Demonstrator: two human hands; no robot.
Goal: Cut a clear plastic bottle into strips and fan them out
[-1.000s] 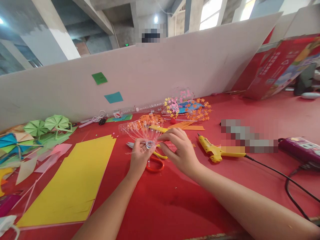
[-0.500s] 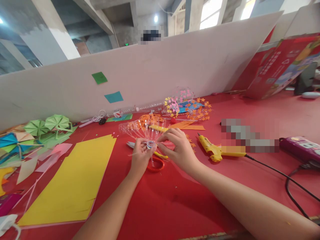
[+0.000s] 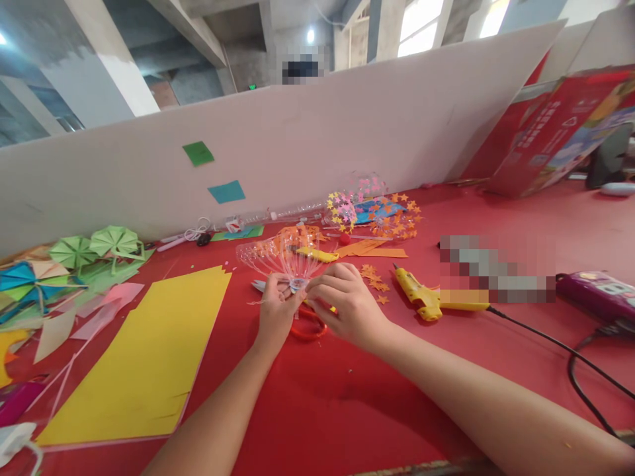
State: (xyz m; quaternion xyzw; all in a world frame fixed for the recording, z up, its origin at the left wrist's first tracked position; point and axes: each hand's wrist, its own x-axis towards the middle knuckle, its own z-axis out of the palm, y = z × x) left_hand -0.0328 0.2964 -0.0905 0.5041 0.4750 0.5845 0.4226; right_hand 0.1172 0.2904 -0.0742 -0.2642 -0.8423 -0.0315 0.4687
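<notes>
A clear plastic bottle top (image 3: 296,258), cut into thin strips that fan out, stands over the red table with its neck toward me. My left hand (image 3: 276,307) is closed around the neck from the left. My right hand (image 3: 347,301) has its fingers bent and pinched at the strips beside the neck on the right; the strip ends between them are too small to make out. Beneath the hands lie orange-handled scissors (image 3: 308,330), partly covered. Behind the strips is a yellow tool (image 3: 317,254), perhaps a cutter, along with orange paper stars (image 3: 376,277).
A yellow glue gun (image 3: 419,294) with a black cord lies on the right. Yellow paper sheets (image 3: 143,357) and folded green paper umbrellas (image 3: 116,241) are on the left. Star-covered plastic pieces (image 3: 397,215) stand before the white partition (image 3: 297,145). A red box (image 3: 560,132) leans back right.
My right hand has moved slightly left and lower, closing in on the neck, with its fingers more curled. The strips on the right have swung up and inward. My left hand stays around the neck.
</notes>
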